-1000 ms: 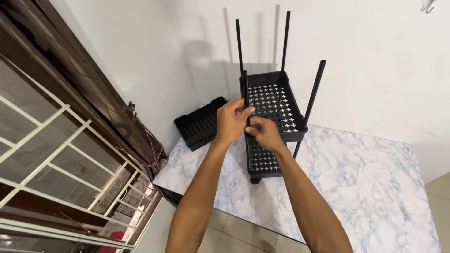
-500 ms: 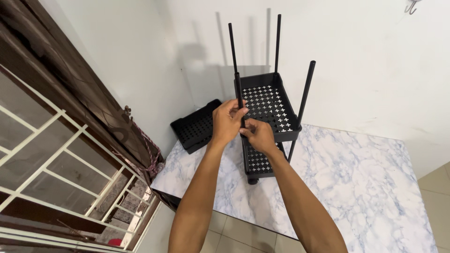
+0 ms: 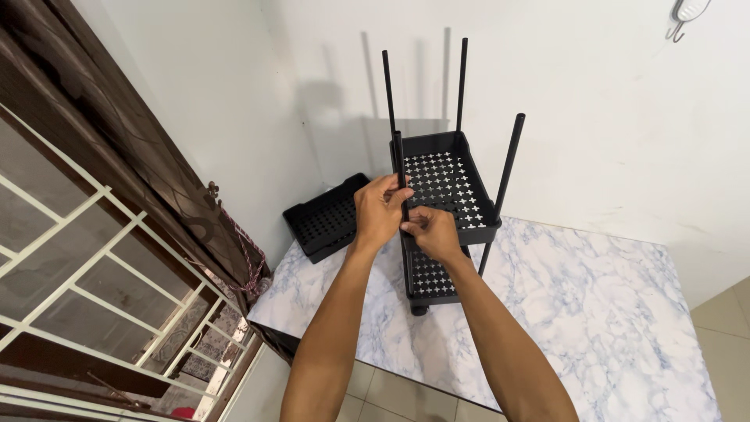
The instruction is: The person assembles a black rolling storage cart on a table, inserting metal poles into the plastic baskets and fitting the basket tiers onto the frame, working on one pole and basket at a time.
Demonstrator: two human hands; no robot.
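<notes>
We clench both hands, left hand (image 3: 380, 209) above right hand (image 3: 432, 233), on a thin black metal pole (image 3: 399, 168) at the black perforated plastic shelf tray (image 3: 449, 184) near the marble-patterned counter's (image 3: 594, 312) back edge. It looks like seating that pole in its corner socket; a straight, firm push seems needed.

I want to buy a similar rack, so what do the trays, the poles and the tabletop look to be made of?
Upper tray: matte black, probably moulded plastic, judging by its neat cross-shaped cut-outs and thick rounded rim. Near pole, gripped by the left hand and right hand: smooth black tube, metal or plastic, unclear. Tabletop: glossy white with blue-grey veins, marble or a marble-look laminate.
</notes>
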